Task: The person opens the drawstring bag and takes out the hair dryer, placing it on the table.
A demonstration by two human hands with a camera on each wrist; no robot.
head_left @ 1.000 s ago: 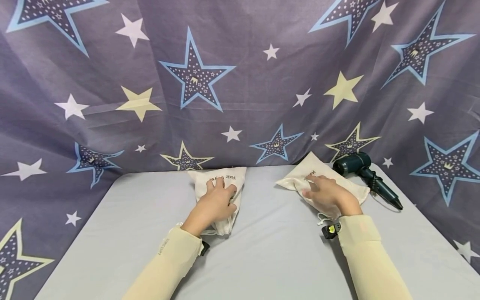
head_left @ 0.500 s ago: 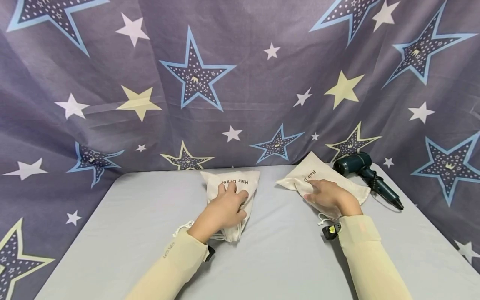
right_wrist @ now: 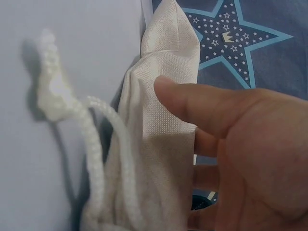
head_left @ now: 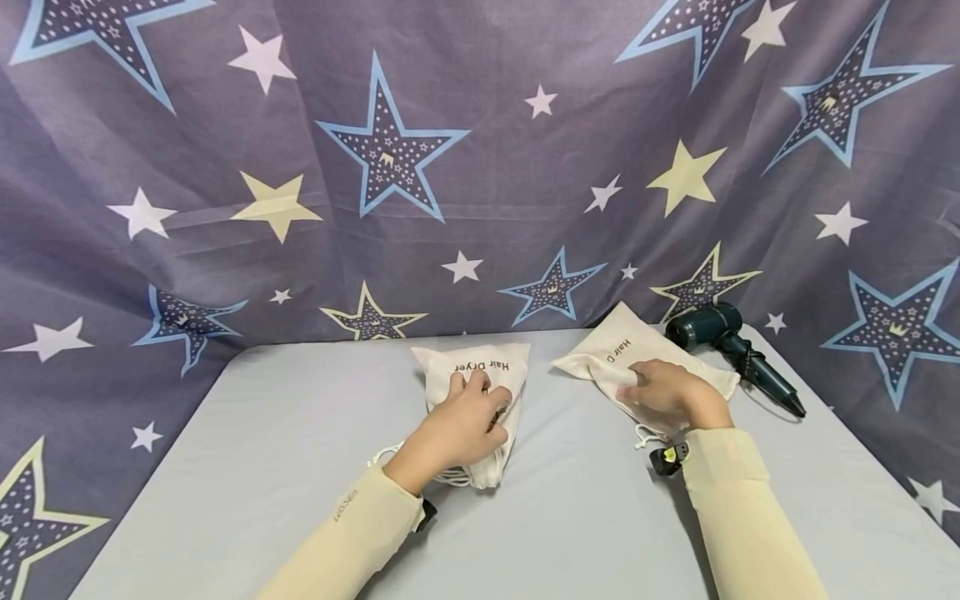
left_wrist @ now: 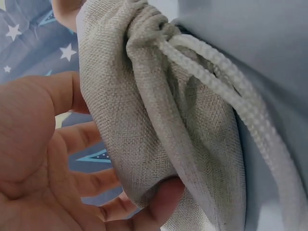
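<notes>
A cream drawstring bag (head_left: 491, 357) printed "Hair Dryer" lies mid-table, its lettering upside down in the head view. My left hand (head_left: 457, 429) grips it from above, fingers curled over its sides. In the left wrist view the gathered neck and white cord (left_wrist: 231, 96) of this bag show. A second cream drawstring bag (head_left: 626, 329) lies at the right, partly wrinkled. On it rests my right hand (head_left: 667, 393), fingers extended over the top; the thumb (right_wrist: 192, 103) lies along the near side in the right wrist view. Its knotted cord (right_wrist: 57, 94) trails on the table.
A dark green hair dryer (head_left: 708, 327) lies just beyond the right bag at the table's back right, cable wrapped round its handle. A star-patterned curtain (head_left: 495, 167) hangs along the back and sides. The table (head_left: 555, 517) has a pale grey cover.
My left hand has slid the left bag rightward and slightly toward me. The right hand has shifted a little to the right over its bag, which stays in place.
</notes>
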